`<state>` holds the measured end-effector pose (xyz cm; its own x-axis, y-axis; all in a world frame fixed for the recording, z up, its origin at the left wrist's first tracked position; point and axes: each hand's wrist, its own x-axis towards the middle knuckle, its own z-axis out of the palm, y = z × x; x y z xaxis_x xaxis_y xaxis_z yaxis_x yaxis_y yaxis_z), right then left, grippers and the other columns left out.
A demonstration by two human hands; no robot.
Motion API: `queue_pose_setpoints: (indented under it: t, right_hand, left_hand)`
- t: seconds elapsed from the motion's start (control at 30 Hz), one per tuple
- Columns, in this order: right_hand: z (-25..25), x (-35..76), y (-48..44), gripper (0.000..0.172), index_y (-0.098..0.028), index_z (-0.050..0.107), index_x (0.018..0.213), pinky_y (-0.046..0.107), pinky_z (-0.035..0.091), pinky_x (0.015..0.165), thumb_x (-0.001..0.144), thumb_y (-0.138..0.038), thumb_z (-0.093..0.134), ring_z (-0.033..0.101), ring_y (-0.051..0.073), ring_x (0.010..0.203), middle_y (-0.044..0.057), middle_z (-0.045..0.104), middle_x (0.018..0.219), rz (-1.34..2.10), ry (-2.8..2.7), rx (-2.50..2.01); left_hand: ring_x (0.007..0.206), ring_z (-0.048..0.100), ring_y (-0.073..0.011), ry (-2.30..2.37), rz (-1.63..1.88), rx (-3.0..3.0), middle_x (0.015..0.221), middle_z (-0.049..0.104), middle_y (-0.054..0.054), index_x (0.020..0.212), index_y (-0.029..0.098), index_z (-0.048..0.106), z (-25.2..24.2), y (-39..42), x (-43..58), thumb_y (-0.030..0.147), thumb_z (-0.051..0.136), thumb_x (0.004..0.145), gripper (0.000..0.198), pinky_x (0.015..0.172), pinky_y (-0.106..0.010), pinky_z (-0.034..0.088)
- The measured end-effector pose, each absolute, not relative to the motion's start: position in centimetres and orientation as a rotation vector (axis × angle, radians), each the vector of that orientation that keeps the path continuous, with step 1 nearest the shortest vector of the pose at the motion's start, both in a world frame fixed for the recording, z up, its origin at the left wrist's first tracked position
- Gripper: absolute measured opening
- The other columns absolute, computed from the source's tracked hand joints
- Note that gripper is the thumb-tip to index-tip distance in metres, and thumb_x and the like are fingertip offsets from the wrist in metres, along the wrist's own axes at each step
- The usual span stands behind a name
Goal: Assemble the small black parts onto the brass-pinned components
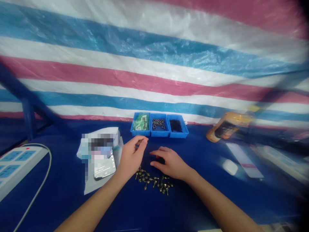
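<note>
Closest to the chest, a loose pile of brass-coloured screws (153, 182) lies on the dark blue tabletop (72, 206), its long axis running left to right and sloping slightly down to the right. The screws point every which way, with no shared direction.

The right hand (170, 162) is the nearer one, hovering just above and behind the pile's middle. Its fingers are curved downward and slightly spread, and a small dark object may lie under them, though I cannot tell whether they hold anything. The left hand (131, 158) stands just beyond the pile's left end, curled, with thumb and forefinger drawn close together. Any pinched item is too small to make out.

Left of the pile, a smartphone (105, 166) rests on a white packet (101, 138), and further left sits a white power strip (16, 164). To the pile's right lie a white case (229, 167) and, further away, a tipped orange bottle (228, 127). Beyond the pile stand three blue bins (159, 133) holding green packets, dark screws and black parts, against a striped tarpaulin (154, 64).
</note>
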<state>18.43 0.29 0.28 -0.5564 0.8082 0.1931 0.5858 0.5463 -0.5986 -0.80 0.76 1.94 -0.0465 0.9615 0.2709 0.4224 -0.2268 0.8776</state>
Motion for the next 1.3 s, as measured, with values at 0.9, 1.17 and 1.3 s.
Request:
queue_pose_setpoints:
  t: [0.9, 1.17, 1.3]
  right_hand:
    - [-1.0, 18.4, 1.0, 0.03, -0.024, 0.063, 0.112, 0.03, 0.049, 0.085, 0.098, -0.013, 0.039, 0.063, 0.017, 0.092, 0.006, 0.062, 0.105, 0.601, -2.038, -1.139]
    - [0.0, 18.5, 0.8, 0.017, -0.021, 0.055, 0.078, 0.024, 0.036, 0.055, 0.091, -0.032, 0.057, 0.049, 0.011, 0.052, -0.005, 0.056, 0.062, 0.633, -1.902, -1.338]
    - [-0.1, 19.3, 1.5, 0.037, -0.02, 0.047, 0.063, 0.024, 0.034, 0.054, 0.093, -0.041, 0.053, 0.045, 0.011, 0.052, -0.005, 0.047, 0.055, 0.672, -1.716, -1.415]
  left_hand:
    - [0.07, 0.061, -0.0143, 1.476, 1.105, 1.786, 0.087, 0.071, 0.002, 0.089, 0.022, 0.069, 2.2, 0.4, -0.3, 0.037, 0.056, 0.092, 0.02, 0.061, -0.024, 0.043]
    - [0.071, 0.063, -0.0153, 1.458, 1.103, 1.807, 0.088, 0.071, 0.001, 0.087, 0.022, 0.068, 2.1, 0.4, -0.3, 0.037, 0.056, 0.091, 0.02, 0.063, -0.025, 0.044]
    - [0.07, 0.062, -0.0153, 1.444, 1.088, 1.814, 0.085, 0.07, 0.001, 0.089, 0.022, 0.068, 2.2, 0.3, -0.3, 0.038, 0.054, 0.092, 0.022, 0.062, -0.025, 0.043]
